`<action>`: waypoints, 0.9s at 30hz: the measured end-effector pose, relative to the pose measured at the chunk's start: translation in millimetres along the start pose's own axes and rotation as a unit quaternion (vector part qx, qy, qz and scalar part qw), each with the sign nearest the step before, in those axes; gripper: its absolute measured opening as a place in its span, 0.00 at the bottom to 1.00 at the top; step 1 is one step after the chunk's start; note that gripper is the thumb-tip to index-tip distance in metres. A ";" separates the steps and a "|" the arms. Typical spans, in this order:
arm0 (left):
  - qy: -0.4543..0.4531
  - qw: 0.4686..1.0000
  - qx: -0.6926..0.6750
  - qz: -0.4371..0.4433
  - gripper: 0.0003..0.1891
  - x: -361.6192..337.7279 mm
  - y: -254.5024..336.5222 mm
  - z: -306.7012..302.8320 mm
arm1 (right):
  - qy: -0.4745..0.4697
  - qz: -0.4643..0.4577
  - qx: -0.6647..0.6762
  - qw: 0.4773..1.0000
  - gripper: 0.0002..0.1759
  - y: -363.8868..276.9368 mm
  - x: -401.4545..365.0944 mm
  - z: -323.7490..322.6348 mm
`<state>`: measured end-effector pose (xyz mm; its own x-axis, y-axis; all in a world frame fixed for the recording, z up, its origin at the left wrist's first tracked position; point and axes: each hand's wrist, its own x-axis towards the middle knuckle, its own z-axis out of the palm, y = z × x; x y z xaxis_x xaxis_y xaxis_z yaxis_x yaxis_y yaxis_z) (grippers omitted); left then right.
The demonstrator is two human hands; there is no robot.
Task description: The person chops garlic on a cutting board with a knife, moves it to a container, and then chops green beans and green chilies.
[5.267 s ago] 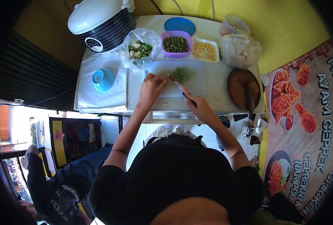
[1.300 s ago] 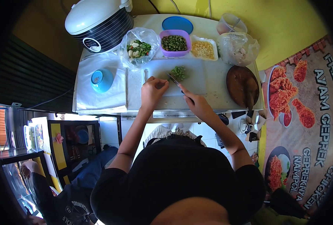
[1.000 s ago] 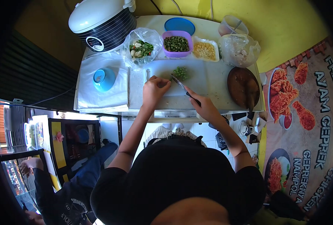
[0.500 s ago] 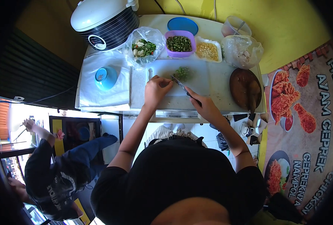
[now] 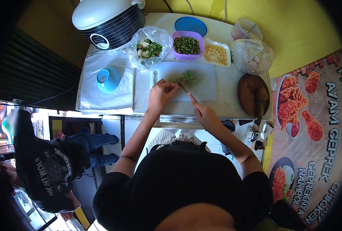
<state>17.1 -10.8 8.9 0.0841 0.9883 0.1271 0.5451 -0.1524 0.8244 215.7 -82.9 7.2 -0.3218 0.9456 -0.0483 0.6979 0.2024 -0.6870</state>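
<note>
My right hand (image 5: 205, 113) is wrapped round the handle of a knife (image 5: 182, 85), its blade angled up and left over the white cutting board (image 5: 207, 92). At the blade's tip my left hand (image 5: 163, 93) is closed, fingertips pinched together; whatever sits between them is too small to name. A small heap of chopped green pieces (image 5: 189, 77) lies on the board just beyond the blade. Behind the board stands a purple container (image 5: 202, 41) filled with chopped green pieces. Left of it, a clear plastic bag (image 5: 163, 35) holds green chilies and garlic cloves.
A rice cooker (image 5: 113, 29) stands back left, above a blue bowl (image 5: 108, 79) on white sheets (image 5: 90, 101). To the right are a foam tray (image 5: 217, 52), a knotted bag (image 5: 252, 56) and a brown stone mortar (image 5: 248, 94). Another person (image 5: 49, 169) stands at left.
The knife and my right hand have shifted slightly, the blade now steeper. My left hand stays pinched at almost the same spot. The other person at left has turned and moved.
</note>
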 end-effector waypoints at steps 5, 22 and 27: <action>-0.010 1.000 0.019 0.007 0.08 -2.2 0.3 -1.9 | 0.018 -0.028 -0.010 0.999 0.37 3.3 10.4 6.8; 0.050 0.998 -0.023 0.019 0.08 -2.7 -0.8 4.7 | 0.012 -0.005 0.103 0.995 0.30 -9.5 0.6 -17.7; 0.039 0.999 -0.005 0.011 0.08 -4.2 3.7 1.9 | -0.002 0.008 0.072 0.997 0.29 -10.2 -0.8 -20.4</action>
<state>20.3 -15.5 10.3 0.0316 0.9817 0.1876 0.5351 -0.1752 0.8264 221.9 -80.5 29.0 -0.3149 0.9470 -0.0632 0.6042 0.1487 -0.7828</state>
